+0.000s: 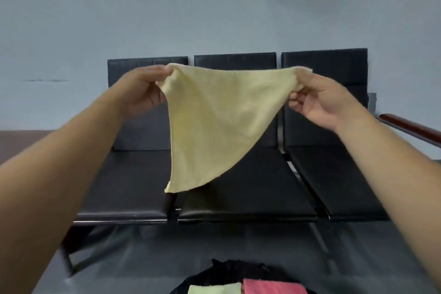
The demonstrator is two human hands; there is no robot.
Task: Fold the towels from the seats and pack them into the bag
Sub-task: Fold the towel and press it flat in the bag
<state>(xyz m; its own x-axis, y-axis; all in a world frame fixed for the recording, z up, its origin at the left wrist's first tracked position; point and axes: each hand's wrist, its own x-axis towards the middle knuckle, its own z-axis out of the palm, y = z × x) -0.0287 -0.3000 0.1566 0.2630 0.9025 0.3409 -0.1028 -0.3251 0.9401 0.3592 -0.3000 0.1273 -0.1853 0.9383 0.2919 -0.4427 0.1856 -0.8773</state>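
Note:
A pale yellow towel (222, 122) hangs in the air in front of the black seats (238, 198), stretched between both hands. My left hand (143, 93) pinches its upper left corner and my right hand (317, 100) pinches its upper right corner. The cloth droops to a point at the lower left, above the gap between the left and middle seats. A black bag (229, 272) lies open on the floor at the bottom edge. Inside it lie a folded light green towel (214, 289) and a folded pink towel (274, 287).
Three joined black seats stand against a pale blue-grey wall (214, 7). A reddish-brown armrest (410, 126) sticks out at the right. The dark grey floor (143, 258) lies between the seats and the bag.

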